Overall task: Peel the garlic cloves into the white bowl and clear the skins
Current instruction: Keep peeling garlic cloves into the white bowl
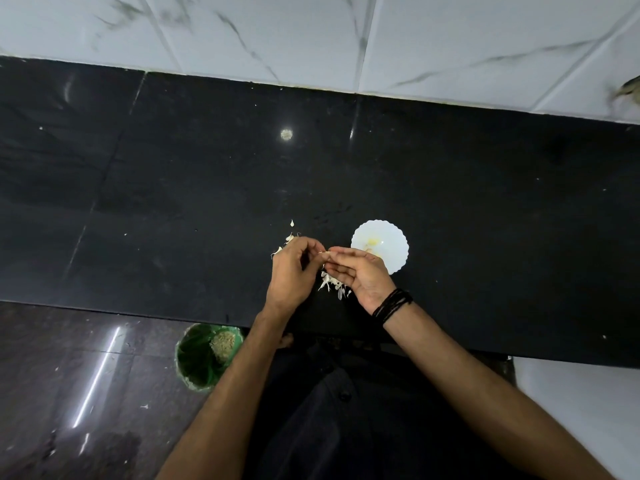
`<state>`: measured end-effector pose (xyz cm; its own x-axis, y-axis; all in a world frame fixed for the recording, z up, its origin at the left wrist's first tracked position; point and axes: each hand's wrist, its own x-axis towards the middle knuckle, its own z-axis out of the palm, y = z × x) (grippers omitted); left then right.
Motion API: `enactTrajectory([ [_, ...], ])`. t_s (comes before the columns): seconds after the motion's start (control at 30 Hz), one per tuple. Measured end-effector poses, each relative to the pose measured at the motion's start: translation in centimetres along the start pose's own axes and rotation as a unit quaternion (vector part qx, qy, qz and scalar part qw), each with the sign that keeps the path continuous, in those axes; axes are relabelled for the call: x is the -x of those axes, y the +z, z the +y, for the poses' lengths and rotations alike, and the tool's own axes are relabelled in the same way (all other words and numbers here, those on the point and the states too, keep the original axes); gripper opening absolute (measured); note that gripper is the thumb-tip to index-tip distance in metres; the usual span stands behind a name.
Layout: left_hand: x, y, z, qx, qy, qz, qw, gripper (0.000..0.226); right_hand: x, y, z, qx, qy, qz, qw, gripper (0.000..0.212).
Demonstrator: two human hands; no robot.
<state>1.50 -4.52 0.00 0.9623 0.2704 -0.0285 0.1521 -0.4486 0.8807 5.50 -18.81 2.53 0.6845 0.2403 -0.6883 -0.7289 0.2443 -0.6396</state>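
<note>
Pinching one garlic clove [323, 253] between left hand [292, 271] and right hand [356, 275]; mid-peel; next, drop into white bowl [391, 242] at right.

No text, label, brand, number or sign could be read anywhere in the head view. The surfaces that might have carried lettering, namely the white bowl [380, 246], the green bin [207, 356] on the floor, the black counter [173, 202] and the marbled wall tiles [311, 36], bore no writing that was legible.
</note>
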Motion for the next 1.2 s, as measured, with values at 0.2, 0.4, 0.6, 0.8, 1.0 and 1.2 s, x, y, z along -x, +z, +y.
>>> enactTrajectory([
  [0.2,0.1,0.0,0.0,0.013,0.000,-0.009,1.000,0.011,0.0,-0.5,-0.4,0.026,0.023,-0.008,0.999,0.012],
  [0.4,0.1,-0.1,-0.2,-0.001,0.014,-0.023,1.000,0.010,0.3,-0.6,-0.8,0.042,0.032,-0.015,0.998,0.010],
  [0.6,0.1,-0.2,-0.1,-0.017,0.029,-0.048,0.998,0.012,0.4,-0.4,-0.5,0.030,0.046,-0.002,0.998,0.010],
  [0.8,0.4,-0.2,-0.2,-0.021,0.032,-0.072,0.997,0.012,0.7,0.1,0.1,0.011,0.036,0.009,0.999,0.017],
  [1.0,0.4,-0.2,-0.1,-0.025,0.023,-0.070,0.997,0.009,0.9,0.2,0.5,0.010,0.009,0.001,1.000,0.021],
  [1.2,0.2,0.1,0.4,-0.037,0.021,-0.065,0.997,0.013,1.3,0.5,0.9,-0.013,-0.021,0.033,0.999,0.018],
])
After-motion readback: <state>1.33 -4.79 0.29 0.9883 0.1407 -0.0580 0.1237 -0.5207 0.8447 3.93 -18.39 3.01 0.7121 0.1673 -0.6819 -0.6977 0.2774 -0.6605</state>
